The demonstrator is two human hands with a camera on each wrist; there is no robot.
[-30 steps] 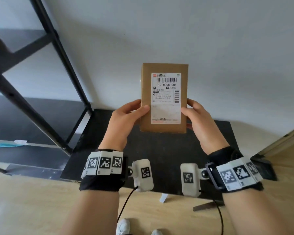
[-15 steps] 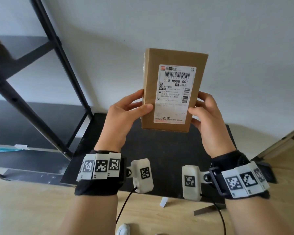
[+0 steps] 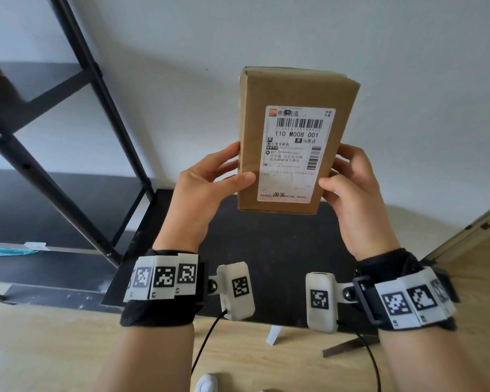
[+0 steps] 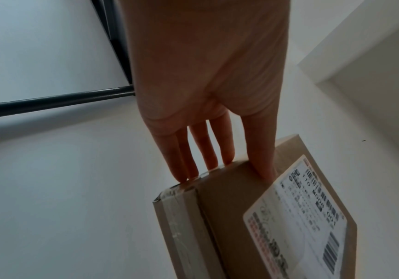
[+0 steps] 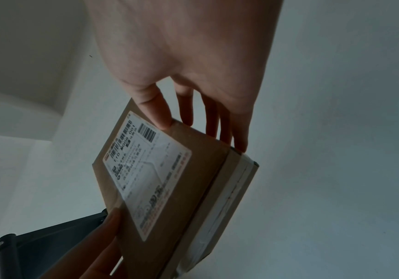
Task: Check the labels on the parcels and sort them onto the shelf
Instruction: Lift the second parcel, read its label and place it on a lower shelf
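A brown cardboard parcel (image 3: 289,89) is held upright in front of the white wall, its white shipping label (image 3: 296,154) facing me and reading 110 M008 001. My left hand (image 3: 210,179) grips its lower left edge, thumb on the front, fingers behind. My right hand (image 3: 351,185) grips the lower right edge the same way. The left wrist view shows the parcel (image 4: 220,213) with the left fingers (image 4: 203,151) along its taped side. In the right wrist view the parcel (image 5: 193,185) is pinched by the right thumb and fingers (image 5: 239,139).
A black metal shelf frame (image 3: 96,86) stands at the left with dark boards (image 3: 17,210) on several levels. A black low platform (image 3: 266,244) lies below the parcel. Wooden floor (image 3: 40,349) is underfoot, with a door frame (image 3: 470,227) at the right.
Both hands have raised the parcel higher and brought it nearer, turning it slightly so its left side shows. The grip is the same.
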